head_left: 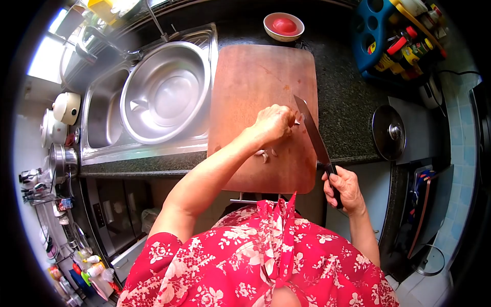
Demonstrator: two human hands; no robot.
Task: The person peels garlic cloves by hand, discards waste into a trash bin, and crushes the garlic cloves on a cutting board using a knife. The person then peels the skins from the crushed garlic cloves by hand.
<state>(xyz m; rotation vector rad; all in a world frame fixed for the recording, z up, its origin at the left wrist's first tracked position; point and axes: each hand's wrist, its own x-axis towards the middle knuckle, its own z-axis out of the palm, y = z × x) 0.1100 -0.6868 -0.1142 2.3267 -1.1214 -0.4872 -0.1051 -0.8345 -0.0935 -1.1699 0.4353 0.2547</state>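
My right hand (pixel 345 190) is wrapped round the black handle of a large knife (pixel 314 133), whose blade points up and left over the right part of a wooden cutting board (pixel 245 82). Left of the blade, my left hand (pixel 276 123) is closed above the board. Small white pieces show at its fingertips, but what the fingers grip is hidden. Several garlic cloves (pixel 264 155) lie on the board below my left wrist.
A metal basin (pixel 166 92) sits over the sink (pixel 105 110) at left. Behind the board stands a bowl (pixel 284 26) with something red inside. To the right are a pot lid (pixel 388 132) and a blue rack (pixel 369 36) beside bottles.
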